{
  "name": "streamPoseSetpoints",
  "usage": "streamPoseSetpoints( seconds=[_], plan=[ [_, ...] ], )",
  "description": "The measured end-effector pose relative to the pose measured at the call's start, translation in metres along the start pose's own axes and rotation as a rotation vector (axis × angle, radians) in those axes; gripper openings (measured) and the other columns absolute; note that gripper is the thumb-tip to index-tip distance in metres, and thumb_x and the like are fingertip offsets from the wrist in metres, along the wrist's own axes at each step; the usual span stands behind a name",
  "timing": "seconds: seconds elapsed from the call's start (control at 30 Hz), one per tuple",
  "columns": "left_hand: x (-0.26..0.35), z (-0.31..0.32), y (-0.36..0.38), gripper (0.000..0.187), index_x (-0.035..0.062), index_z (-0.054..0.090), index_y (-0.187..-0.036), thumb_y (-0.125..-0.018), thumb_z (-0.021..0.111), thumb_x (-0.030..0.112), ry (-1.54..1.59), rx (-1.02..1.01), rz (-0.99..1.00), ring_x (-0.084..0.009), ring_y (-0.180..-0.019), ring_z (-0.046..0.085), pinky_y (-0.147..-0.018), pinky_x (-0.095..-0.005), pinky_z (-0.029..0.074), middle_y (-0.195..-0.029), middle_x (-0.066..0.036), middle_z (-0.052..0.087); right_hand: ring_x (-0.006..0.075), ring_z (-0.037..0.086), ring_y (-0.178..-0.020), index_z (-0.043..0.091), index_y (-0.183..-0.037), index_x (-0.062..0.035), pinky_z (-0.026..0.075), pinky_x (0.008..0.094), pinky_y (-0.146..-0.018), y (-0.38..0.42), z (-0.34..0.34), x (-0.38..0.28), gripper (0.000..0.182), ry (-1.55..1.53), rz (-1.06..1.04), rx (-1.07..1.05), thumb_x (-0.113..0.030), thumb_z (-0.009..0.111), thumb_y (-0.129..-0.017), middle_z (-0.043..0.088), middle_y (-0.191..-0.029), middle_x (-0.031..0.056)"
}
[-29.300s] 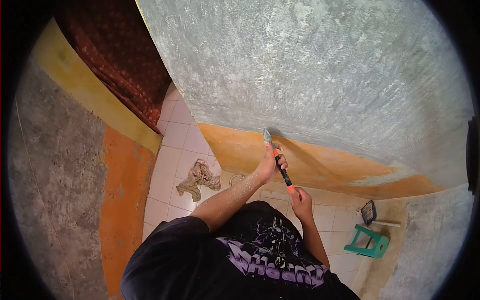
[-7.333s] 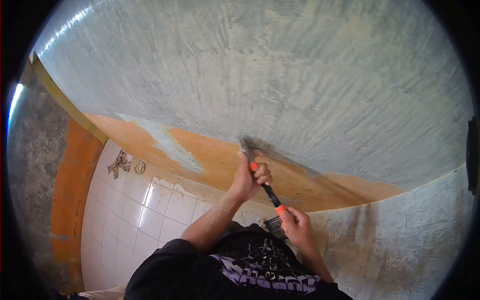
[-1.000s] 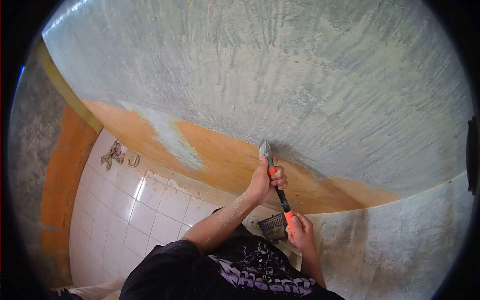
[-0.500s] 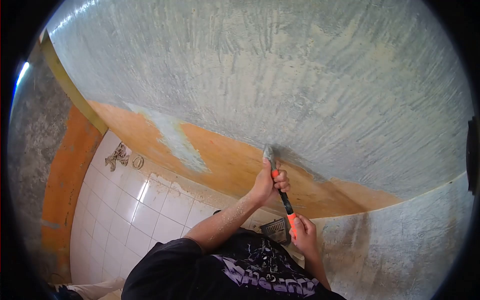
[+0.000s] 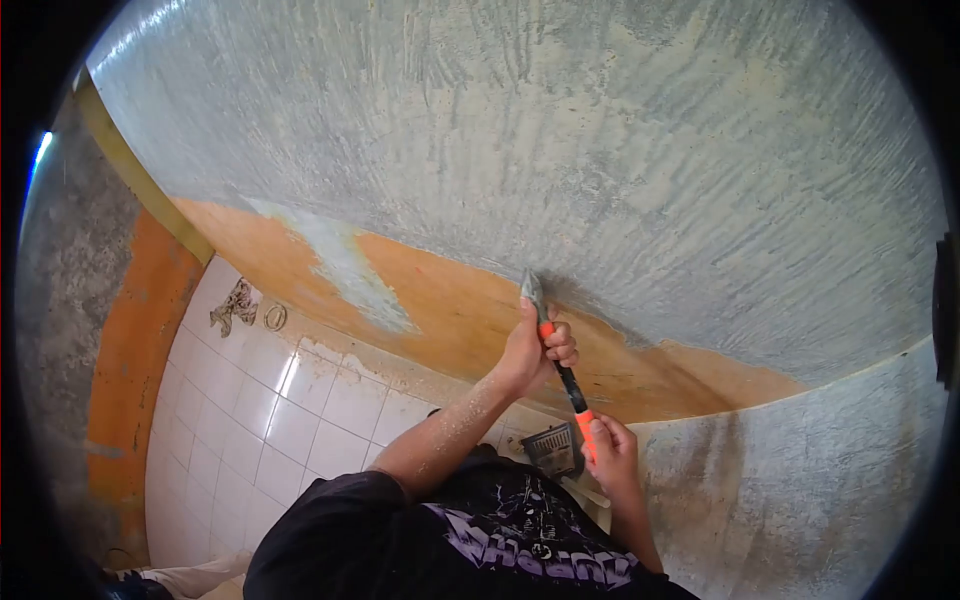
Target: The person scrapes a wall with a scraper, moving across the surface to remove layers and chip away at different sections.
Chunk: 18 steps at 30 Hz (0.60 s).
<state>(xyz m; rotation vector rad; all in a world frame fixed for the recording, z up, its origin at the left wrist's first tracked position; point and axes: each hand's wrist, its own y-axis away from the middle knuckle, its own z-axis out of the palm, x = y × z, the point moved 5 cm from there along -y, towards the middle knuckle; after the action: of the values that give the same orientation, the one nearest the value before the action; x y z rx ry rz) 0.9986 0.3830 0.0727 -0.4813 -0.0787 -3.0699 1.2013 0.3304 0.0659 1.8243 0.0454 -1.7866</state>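
A scraper (image 5: 571, 388) with a black shaft and orange grip sections slants across my front, its grey blade end against the wall. My left hand (image 5: 535, 350) is wrapped around the upper part, just below the blade. Lower down, my right hand (image 5: 610, 450) grips the orange end of the handle. The blade touches the wall (image 5: 620, 170) close to where the grey, streaked surface meets an orange painted band (image 5: 450, 300). Pale dust and flakes cover my left forearm.
White floor tiles (image 5: 355, 410) lie below the wall, with debris along its base. A crumpled rag (image 5: 235, 305) and a ring-shaped roll (image 5: 275, 317) are on the floor at left. A dark slotted tray (image 5: 550, 450) stands near my body. Another wall section (image 5: 800, 480) curves in at right.
Both hands and the scraper have shifted slightly up and left in view, still gripping the same places. The wall also appears a little higher, so the head view has tilted slightly.
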Motion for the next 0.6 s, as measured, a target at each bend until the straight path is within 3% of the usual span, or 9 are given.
streamPoseSetpoints(
  seconds=[0.6],
  plan=[
    [0.021,-0.006,0.007,0.057,0.0181,0.042,-0.096,-0.096,0.019,0.070,-0.036,0.010,0.040,-0.0089,-0.053,0.023,-0.057,-0.0292,0.029,-0.062,0.006,0.023,0.0040,0.044,-0.049,0.064,-0.115,0.0019,0.033,0.0214,-0.044,-0.005,0.026,0.000,0.030,0.039,-0.085,0.028,-0.024,0.058,-0.100,0.050,-0.062,-0.0029]
  ],
)
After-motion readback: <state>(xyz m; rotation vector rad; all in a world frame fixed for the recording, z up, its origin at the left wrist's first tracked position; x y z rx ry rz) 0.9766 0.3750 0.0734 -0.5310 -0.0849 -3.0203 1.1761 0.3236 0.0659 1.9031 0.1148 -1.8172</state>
